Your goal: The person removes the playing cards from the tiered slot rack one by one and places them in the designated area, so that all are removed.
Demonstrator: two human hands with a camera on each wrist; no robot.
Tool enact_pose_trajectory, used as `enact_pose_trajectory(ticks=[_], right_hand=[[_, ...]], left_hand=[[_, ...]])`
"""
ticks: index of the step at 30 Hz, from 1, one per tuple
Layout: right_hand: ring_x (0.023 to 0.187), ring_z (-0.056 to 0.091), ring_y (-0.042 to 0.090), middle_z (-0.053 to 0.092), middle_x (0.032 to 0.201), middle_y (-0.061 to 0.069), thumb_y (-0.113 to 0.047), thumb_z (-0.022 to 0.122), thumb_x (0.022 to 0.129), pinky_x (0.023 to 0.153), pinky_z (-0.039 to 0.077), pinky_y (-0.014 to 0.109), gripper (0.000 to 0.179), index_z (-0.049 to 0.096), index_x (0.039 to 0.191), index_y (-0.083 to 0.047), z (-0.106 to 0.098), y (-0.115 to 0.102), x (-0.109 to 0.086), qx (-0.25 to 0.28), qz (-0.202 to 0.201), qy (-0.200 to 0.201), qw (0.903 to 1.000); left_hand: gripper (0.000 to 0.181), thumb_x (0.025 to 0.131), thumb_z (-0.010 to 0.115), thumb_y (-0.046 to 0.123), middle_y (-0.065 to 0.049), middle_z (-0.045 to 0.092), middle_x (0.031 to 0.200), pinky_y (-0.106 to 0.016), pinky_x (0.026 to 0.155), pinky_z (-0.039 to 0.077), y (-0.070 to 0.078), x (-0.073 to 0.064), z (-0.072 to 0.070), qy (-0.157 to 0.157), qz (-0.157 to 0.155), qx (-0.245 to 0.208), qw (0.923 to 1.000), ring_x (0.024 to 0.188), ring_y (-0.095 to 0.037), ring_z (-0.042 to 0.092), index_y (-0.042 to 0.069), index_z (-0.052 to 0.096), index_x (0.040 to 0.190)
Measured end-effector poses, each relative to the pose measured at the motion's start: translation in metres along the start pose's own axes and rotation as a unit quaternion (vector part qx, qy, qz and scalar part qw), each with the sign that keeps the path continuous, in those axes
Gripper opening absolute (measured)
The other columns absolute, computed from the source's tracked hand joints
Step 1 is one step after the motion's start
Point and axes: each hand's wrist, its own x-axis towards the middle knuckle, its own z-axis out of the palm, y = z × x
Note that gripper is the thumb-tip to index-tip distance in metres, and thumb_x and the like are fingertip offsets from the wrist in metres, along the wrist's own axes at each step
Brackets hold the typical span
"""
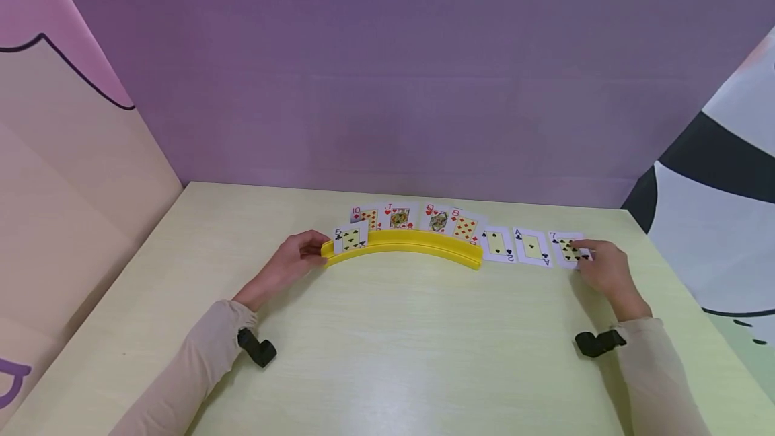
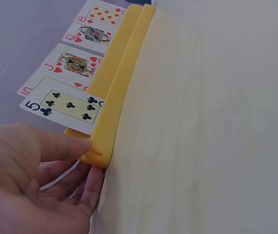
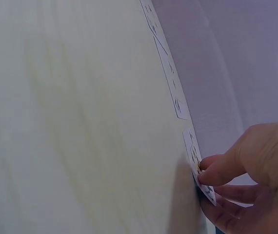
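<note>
My left hand (image 1: 297, 254) pinches the left end of a curved yellow card holder (image 1: 418, 241), thumb on top and fingers beneath in the left wrist view. A five of clubs (image 2: 70, 106) stands tilted in the holder near that hand. Behind it stand a ten of diamonds (image 1: 368, 219), a jack of hearts (image 1: 399, 216), a queen of hearts (image 1: 438, 221) and an eight of diamonds (image 1: 465, 227). At the far right, my right hand (image 1: 607, 271) pinches a seven of clubs (image 1: 563, 247) by its right edge, the thumb on its face.
Between the holder and the seven, a black two (image 1: 496, 243) and an ace of clubs (image 1: 532, 246) lie face up on the pale table (image 1: 387, 335). A purple backdrop (image 1: 412, 86) rises behind the table's back edge.
</note>
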Motion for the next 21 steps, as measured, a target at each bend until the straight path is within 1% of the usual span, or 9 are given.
enact_pose_trajectory(ticks=[3,6,9,13,19,21], right_hand=[[0.108,0.045,0.051,0.042,0.132,0.046,0.005,0.049,0.085,0.087,0.038,0.065,0.043,0.056,0.126,0.016,0.0007,0.0003,0.0009,0.002,-0.018,0.006,0.9998],[0.111,0.045,0.053,0.043,0.131,0.047,0.007,0.05,0.084,0.09,0.037,0.066,0.043,0.056,0.125,0.018,0.0019,0.0,0.0013,-0.003,-0.032,0.009,0.9995],[0.112,0.045,0.054,0.043,0.131,0.047,0.007,0.051,0.083,0.09,0.037,0.066,0.043,0.055,0.125,0.018,0.0031,-0.0018,0.0007,-0.007,-0.03,0.003,0.9995],[0.109,0.046,0.054,0.044,0.13,0.047,0.006,0.053,0.083,0.086,0.038,0.064,0.043,0.056,0.124,0.018,0.0044,-0.0038,-0.0005,-0.021,-0.028,0.008,0.9993],[0.116,0.043,0.06,0.045,0.129,0.046,0.004,0.054,0.084,0.092,0.029,0.067,0.042,0.056,0.123,0.019,0.0047,-0.0073,-0.003,-0.044,-0.035,0.008,0.9984],[0.116,0.043,0.061,0.046,0.128,0.046,0.004,0.054,0.084,0.093,0.029,0.067,0.041,0.056,0.123,0.019,0.0041,-0.0082,-0.0037,-0.049,-0.037,0.009,0.9981]], left_hand=[[0.033,0.093,0.063,-0.004,-0.019,0.061,0.126,-0.038,0.094,0.051,-0.0014,0.0005,0.0002,0.0,0.0,0.002,1.0,0.108,-0.03,0.06,-0.003,0.059,0.126],[0.033,0.093,0.063,-0.004,-0.019,0.061,0.126,-0.037,0.094,0.051,-0.0028,0.0007,0.0004,-0.001,0.0,0.005,1.0,0.108,-0.03,0.06,-0.003,0.059,0.126],[0.034,0.093,0.063,-0.004,-0.019,0.061,0.127,-0.038,0.095,0.051,-0.0033,0.0007,0.0004,0.001,0.001,0.005,1.0,0.108,-0.031,0.06,-0.003,0.059,0.126],[0.033,0.093,0.063,-0.004,-0.019,0.061,0.126,-0.038,0.094,0.051,-0.0043,0.0012,0.0001,0.001,0.003,0.004,1.0,0.108,-0.03,0.06,-0.003,0.059,0.126],[0.034,0.093,0.063,-0.004,-0.019,0.062,0.125,-0.037,0.094,0.051,-0.0045,0.0013,0.0001,-0.002,0.002,0.002,1.0,0.107,-0.029,0.06,-0.003,0.059,0.126],[0.034,0.093,0.063,-0.004,-0.019,0.061,0.126,-0.038,0.094,0.051,-0.0044,0.0016,-0.0002,-0.002,0.002,0.001,1.0,0.108,-0.029,0.06,-0.003,0.059,0.127]])
